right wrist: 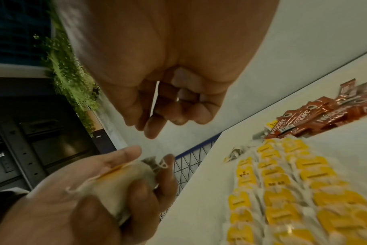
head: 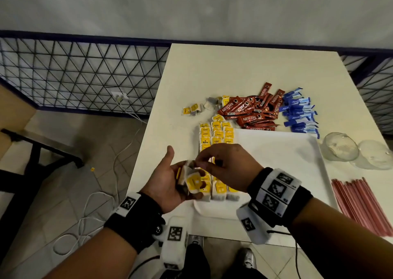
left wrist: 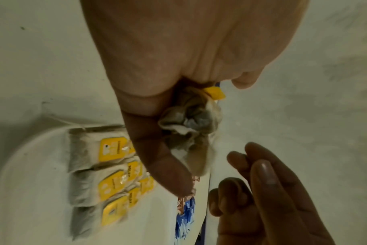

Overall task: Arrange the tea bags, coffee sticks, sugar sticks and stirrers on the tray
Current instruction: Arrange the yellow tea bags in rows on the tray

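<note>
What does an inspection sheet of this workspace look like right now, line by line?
Surface: white rectangular table, white rectangular tray at its near edge.
Job's things: yellow-tagged tea bags in rows on the tray's left; red coffee sticks, blue sugar sticks and red stirrers off the tray.
Clutter: two clear glass cups on their sides.
Hands: left hand holds loose tea bags; right hand reaches over them, grip unclear.
Cables: white cables on the floor.
Surroundings: blue mesh fence, tiled floor.
</note>
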Demonstrator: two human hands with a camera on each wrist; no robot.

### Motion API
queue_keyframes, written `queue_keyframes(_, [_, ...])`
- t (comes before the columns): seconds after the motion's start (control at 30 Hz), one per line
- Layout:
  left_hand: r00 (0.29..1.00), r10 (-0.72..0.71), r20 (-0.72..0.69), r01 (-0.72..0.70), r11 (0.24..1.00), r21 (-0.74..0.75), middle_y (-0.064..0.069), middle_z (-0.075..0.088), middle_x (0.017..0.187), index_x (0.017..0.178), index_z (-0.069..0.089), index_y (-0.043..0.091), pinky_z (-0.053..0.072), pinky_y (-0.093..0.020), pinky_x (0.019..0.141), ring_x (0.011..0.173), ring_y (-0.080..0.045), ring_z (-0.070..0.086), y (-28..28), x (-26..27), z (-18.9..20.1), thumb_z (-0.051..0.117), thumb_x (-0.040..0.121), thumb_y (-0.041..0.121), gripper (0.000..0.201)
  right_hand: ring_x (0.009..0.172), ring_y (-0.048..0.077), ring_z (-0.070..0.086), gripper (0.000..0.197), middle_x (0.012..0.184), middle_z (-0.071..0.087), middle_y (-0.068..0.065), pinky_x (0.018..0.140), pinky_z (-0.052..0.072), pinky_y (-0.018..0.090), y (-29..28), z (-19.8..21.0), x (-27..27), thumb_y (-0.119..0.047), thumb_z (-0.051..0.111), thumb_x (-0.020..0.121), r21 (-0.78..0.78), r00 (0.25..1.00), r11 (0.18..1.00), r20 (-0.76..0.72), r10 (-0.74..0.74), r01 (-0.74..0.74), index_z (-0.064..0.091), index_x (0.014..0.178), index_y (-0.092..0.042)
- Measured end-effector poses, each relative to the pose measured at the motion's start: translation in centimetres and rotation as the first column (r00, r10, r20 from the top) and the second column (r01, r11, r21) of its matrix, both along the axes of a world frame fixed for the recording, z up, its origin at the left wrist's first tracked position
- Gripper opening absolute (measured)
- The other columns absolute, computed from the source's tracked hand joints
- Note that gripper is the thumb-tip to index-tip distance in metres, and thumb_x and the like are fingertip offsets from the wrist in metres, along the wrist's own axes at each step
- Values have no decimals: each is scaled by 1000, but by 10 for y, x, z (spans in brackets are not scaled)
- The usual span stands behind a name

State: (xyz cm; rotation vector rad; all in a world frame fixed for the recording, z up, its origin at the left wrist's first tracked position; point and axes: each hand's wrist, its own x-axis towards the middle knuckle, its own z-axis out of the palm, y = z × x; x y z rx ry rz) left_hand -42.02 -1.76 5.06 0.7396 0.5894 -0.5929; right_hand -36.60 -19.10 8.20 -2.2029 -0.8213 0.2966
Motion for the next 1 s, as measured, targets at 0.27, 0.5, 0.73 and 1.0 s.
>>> queue_keyframes(0.27, [994, 104, 33, -98, 986, -134, -20, 65, 96, 110, 63, 2, 57, -38, 61, 75, -32, 67, -32, 6, 15, 29, 92, 65, 74, 80, 11, 60, 34, 92, 61, -3, 68, 51, 28, -22, 4, -7, -44, 69, 73, -88, 978, 984, 131, 165, -154, 70, 99, -22])
queue_keyframes(0.5, [974, 223, 43, -222, 975, -30, -16, 69, 92, 97, 57, 6, 58, -35, 64, 75, -25, 68, -65, 1, 10, 53, 85, 49, 45, 65, -6, 55, 13, 81, 65, -11, 64, 36, 8, -41, 4, -18, -29, 62, 86, -61, 996, 996, 66, -66, 70, 70, 95, -24])
queue_keyframes(0.73, [888, 458, 46, -443, 825, 350, -11, 55, 77, 88, 56, 7, 54, -34, 51, 53, -20, 53, -84, -7, 6, 57, 95, 14, 10, 62, -7, 51, 15, 71, 58, -16, 56, 35, 4, -61, -1, -12, -35, 66, 86, -59, 916, 928, -150, -371, 367, 60, 74, -29])
queue_keyframes(1.0, [724, -592, 355, -418, 33, 908, 11, 61, 81, 95, 64, 33, 46, -21, 64, 72, -5, 56, -99, -33, 4, 63, 72, 61, 36, 63, 12, 55, 14, 65, 61, -6, 54, 40, 23, -62, 7, -13, -30, 71, 74, -66, 878, 916, -265, -398, 395, 62, 71, -20])
